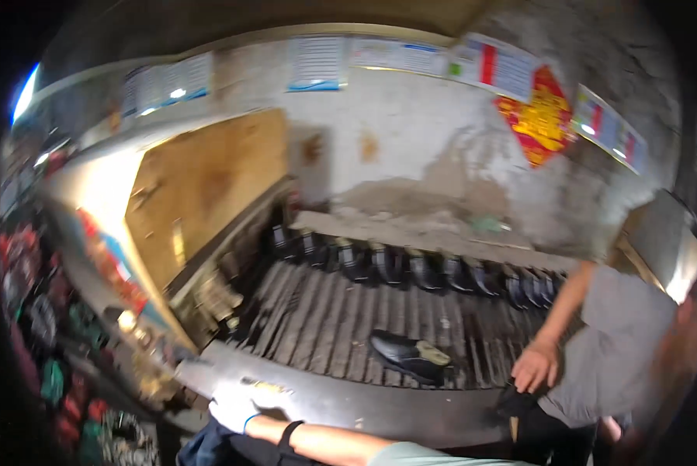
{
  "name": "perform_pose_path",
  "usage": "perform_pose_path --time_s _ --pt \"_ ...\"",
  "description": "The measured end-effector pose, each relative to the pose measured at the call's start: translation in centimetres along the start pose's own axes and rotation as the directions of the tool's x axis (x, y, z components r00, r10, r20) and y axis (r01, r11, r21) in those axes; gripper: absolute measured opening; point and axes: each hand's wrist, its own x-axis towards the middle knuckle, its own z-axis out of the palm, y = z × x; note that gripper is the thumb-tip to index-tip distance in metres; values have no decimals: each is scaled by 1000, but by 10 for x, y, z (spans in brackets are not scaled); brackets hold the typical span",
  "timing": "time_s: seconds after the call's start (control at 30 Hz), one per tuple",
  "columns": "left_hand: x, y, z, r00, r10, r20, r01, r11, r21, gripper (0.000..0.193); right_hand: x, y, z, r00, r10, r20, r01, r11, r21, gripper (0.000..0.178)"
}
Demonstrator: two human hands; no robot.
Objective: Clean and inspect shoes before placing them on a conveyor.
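My right forearm comes in low and stretches left, with a black strap and a blue band at the wrist. At its end my right hand [234, 412], in a white glove, is washed out by glare, so its fingers do not show clearly. It is next to the smooth metal edge [395, 412] of a slatted conveyor [325, 326]. Whether it grips anything cannot be made out. My left hand is out of the picture. One black shoe [410, 357] lies on its own on the slats, beyond the metal edge.
Black shoes [422, 270] line the conveyor's far side. At right a person in grey reaches down, a bare hand [536, 365] over a dark item [518, 400]. A wooden panel [209, 186] slants up at left. Blurred coloured items [46, 373] heap at far left. Notices [316, 62] hang behind.
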Motion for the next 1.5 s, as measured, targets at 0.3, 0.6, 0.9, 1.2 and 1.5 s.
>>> perform_pose_path --time_s 0.3,0.6,0.9,1.2,1.5 --pt "115 131 -61 964 250 -96 -239 964 115 54 -18 -24 -8 997 56 50 -57 998 22 37" --pt "-203 23 -93 821 -425 -382 386 905 -178 44 -6 -69 -86 977 -133 165 145 987 -66 37" --pt "-281 15 -167 441 -751 -491 149 601 -785 31 74 -56 -81 970 -212 116 221 973 -66 49" --pt "-410 205 -124 35 -930 -365 185 365 -913 69 -38 -61 -186 909 -338 242 341 940 33 34" --pt "-405 239 35 394 -919 8 342 138 -930 34 -108 12 -139 827 50 559 37 989 -143 57"
